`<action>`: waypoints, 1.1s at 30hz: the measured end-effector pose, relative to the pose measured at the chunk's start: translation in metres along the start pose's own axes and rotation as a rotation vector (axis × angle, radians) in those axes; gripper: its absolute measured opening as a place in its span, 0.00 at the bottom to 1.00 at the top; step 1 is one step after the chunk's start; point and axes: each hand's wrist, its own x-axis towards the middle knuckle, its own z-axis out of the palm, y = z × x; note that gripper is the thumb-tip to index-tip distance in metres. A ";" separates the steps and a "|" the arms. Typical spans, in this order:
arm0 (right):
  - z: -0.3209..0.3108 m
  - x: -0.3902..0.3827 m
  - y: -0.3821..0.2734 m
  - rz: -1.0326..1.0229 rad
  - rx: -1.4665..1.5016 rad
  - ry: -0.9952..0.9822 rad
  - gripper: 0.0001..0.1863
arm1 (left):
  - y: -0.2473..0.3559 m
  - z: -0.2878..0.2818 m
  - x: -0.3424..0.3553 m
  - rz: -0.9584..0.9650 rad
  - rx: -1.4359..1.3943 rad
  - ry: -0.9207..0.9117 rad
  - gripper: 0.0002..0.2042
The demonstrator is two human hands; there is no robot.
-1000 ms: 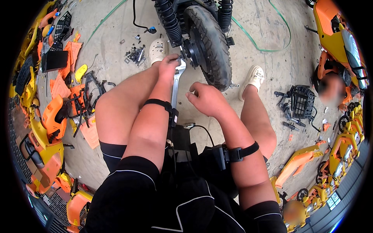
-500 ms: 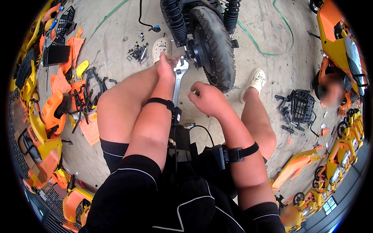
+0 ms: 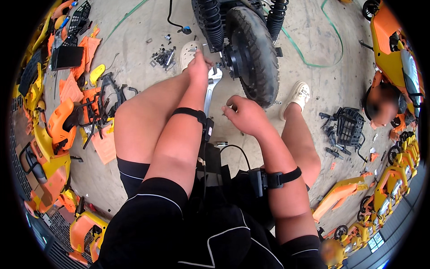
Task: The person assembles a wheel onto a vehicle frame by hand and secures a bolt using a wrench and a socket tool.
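Note:
My left hand [image 3: 199, 68] is at the left side of a black-tyred wheel [image 3: 256, 60], close to the axle end. Its fingers are bent, and what they grip there is hidden or too small to name. A silver adjustable wrench [image 3: 214, 79] sits just right of that hand, jaw end up by the axle, its handle running down behind my left wrist. My right hand [image 3: 246, 115] hovers below the tyre with fingers loosely curled, thumb apart, and nothing visible in it. Two black coil-spring shock absorbers [image 3: 211, 22] flank the wheel.
Small metal hardware [image 3: 163, 57] lies in a pile left of my left shoe [image 3: 190, 54]. Orange and yellow body panels [image 3: 61, 124] clutter the left. To the right are a black basket [image 3: 350, 121] and yellow vehicles [image 3: 389, 188]. A green strap [image 3: 309, 63] curves across the floor.
My left hand has lifted slightly, its fingers shifting beside the axle. The whole view has slid a little, so the wheel and wrench appear farther right. My right hand keeps its loose curl.

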 end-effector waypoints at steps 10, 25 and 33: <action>0.001 0.000 0.001 -0.014 -0.048 0.012 0.20 | 0.002 0.004 -0.006 0.003 0.035 0.072 0.31; -0.001 -0.006 -0.002 -0.004 -0.030 0.006 0.19 | 0.064 0.017 -0.028 -0.006 -0.436 0.368 0.17; 0.011 0.001 0.039 0.028 -0.033 -0.108 0.22 | 0.222 0.038 -0.111 0.280 -0.447 -0.233 0.12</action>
